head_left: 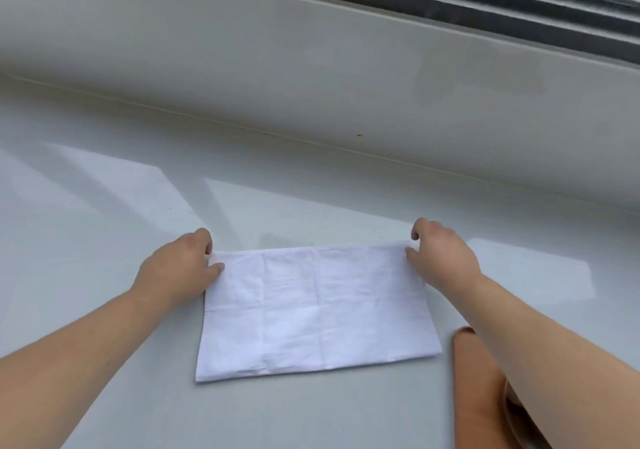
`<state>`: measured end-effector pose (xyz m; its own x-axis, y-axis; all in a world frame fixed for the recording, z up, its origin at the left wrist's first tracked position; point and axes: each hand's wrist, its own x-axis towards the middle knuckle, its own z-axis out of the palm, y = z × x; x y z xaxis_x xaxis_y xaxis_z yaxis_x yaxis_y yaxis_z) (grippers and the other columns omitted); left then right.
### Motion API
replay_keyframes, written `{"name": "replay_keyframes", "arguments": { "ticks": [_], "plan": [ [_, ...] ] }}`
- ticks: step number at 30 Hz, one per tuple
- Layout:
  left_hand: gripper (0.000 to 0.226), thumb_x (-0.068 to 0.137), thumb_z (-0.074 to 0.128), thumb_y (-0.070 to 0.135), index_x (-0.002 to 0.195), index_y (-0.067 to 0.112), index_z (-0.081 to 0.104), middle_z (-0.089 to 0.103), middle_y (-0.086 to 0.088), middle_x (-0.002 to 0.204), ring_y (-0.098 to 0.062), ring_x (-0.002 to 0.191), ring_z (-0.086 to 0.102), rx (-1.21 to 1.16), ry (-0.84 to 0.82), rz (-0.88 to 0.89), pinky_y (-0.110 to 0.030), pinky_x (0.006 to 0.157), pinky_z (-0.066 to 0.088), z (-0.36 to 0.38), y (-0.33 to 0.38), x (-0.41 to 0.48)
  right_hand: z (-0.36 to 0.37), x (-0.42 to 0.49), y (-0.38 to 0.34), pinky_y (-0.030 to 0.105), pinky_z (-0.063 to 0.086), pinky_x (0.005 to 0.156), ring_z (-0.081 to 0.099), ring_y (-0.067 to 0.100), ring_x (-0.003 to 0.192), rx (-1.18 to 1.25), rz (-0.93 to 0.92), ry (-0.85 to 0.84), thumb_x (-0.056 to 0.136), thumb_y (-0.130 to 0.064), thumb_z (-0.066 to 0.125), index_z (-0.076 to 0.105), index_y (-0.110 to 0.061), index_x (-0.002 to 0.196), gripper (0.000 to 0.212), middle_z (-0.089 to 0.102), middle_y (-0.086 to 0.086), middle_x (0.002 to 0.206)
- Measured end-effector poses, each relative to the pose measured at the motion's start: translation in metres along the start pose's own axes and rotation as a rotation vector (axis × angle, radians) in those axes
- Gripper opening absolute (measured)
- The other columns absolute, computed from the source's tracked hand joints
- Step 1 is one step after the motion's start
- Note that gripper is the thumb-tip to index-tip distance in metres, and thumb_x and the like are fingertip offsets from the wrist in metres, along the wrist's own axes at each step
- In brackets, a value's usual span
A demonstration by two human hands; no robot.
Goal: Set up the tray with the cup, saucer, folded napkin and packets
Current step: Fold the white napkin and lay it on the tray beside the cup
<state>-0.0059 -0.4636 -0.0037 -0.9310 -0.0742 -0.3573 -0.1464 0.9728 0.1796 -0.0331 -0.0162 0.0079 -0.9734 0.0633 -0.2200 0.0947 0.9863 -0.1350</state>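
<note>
A white napkin (315,310) lies flat on the pale grey surface as a creased rectangle, longer side left to right. My left hand (176,268) pinches its far left corner between thumb and fingers. My right hand (441,254) pinches its far right corner in the same way. At the lower right, a brown tray (474,372) shows only its rounded corner; my right forearm covers the rest. No cup, saucer or packets are in view.
The pale grey surface (104,223) runs back to a low grey ledge (311,77) under a dark window frame (485,1). Bright window reflections lie across the surface on both sides of the napkin.
</note>
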Motion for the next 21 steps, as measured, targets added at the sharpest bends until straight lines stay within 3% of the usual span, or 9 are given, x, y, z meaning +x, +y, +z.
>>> {"name": "replay_keyframes", "arguments": {
  "ticks": [4,6,9,11,13,16,18,21],
  "plan": [
    [0.027,0.084,0.062,0.057,0.099,0.039,0.048,0.052,0.017,0.1,-0.011,0.091,0.054,0.055,-0.078,0.282,-0.032,0.067,0.045,0.016,-0.001,-0.038,0.004,-0.042,0.002,0.033,0.045,0.071,0.055,0.021,0.101,-0.104,-0.346,-0.172,0.088,-0.042,0.056,0.056,-0.026,0.107,0.025,0.058,-0.005,0.106],
    [0.044,0.078,0.055,0.073,0.104,0.038,0.056,0.052,0.018,0.109,-0.011,0.103,0.053,0.105,-0.076,0.404,-0.03,0.077,0.047,0.028,-0.002,-0.062,0.007,-0.068,0.007,0.034,0.048,0.076,0.054,0.02,0.102,-0.215,-0.483,-0.246,0.086,-0.055,0.052,0.057,-0.027,0.108,0.036,0.057,-0.006,0.107],
    [0.073,0.07,0.054,0.089,0.119,0.034,0.062,0.053,0.011,0.136,-0.017,0.127,0.051,0.176,-0.066,0.489,-0.035,0.102,0.045,0.045,-0.004,-0.095,0.012,-0.104,0.02,0.035,0.049,0.086,0.052,0.02,0.101,-0.318,-0.578,-0.314,0.081,-0.065,0.046,0.057,-0.026,0.113,0.051,0.053,-0.006,0.11],
    [0.078,0.072,0.055,0.087,0.128,0.033,0.06,0.048,0.006,0.152,-0.021,0.14,0.047,0.206,-0.079,0.486,-0.039,0.113,0.04,0.053,-0.006,-0.114,0.016,-0.119,0.03,0.034,0.048,0.09,0.051,0.02,0.106,-0.354,-0.588,-0.309,0.081,-0.059,0.047,0.056,-0.026,0.119,0.05,0.052,-0.006,0.116],
    [0.065,0.079,0.055,0.076,0.123,0.03,0.066,0.054,0.001,0.151,-0.025,0.135,0.055,0.246,-0.02,0.497,-0.039,0.11,0.046,0.057,-0.005,-0.13,0.02,-0.127,0.036,0.034,0.047,0.092,0.051,0.021,0.11,-0.4,-0.578,-0.276,0.085,-0.043,0.049,0.056,-0.024,0.122,0.042,0.052,-0.004,0.121],
    [0.039,0.089,0.054,0.051,0.096,0.02,0.077,0.073,-0.005,0.125,-0.028,0.106,0.074,0.237,0.134,0.533,-0.04,0.086,0.062,0.063,0.001,-0.142,0.026,-0.135,0.038,0.035,0.049,0.087,0.054,0.022,0.106,-0.399,-0.554,-0.203,0.092,-0.024,0.047,0.06,-0.021,0.112,0.023,0.056,-0.003,0.115],
    [0.016,0.094,0.066,0.03,0.093,0.018,0.076,0.075,-0.003,0.12,-0.028,0.103,0.073,0.128,0.181,0.472,-0.04,0.084,0.061,0.066,0.007,-0.143,0.026,-0.136,0.037,0.034,0.051,0.08,0.057,0.02,0.102,-0.308,-0.465,-0.142,0.098,-0.025,0.043,0.061,-0.023,0.105,0.02,0.06,-0.007,0.107],
    [0.008,0.1,0.058,0.036,0.094,0.035,0.063,0.071,0.012,0.094,-0.018,0.09,0.066,-0.104,0.112,0.249,-0.035,0.07,0.053,0.059,0.01,-0.132,0.014,-0.124,0.028,0.036,0.051,0.07,0.06,0.022,0.086,-0.02,-0.262,-0.127,0.1,-0.028,0.045,0.061,-0.022,0.097,0.017,0.064,-0.005,0.092]
  ]
}}
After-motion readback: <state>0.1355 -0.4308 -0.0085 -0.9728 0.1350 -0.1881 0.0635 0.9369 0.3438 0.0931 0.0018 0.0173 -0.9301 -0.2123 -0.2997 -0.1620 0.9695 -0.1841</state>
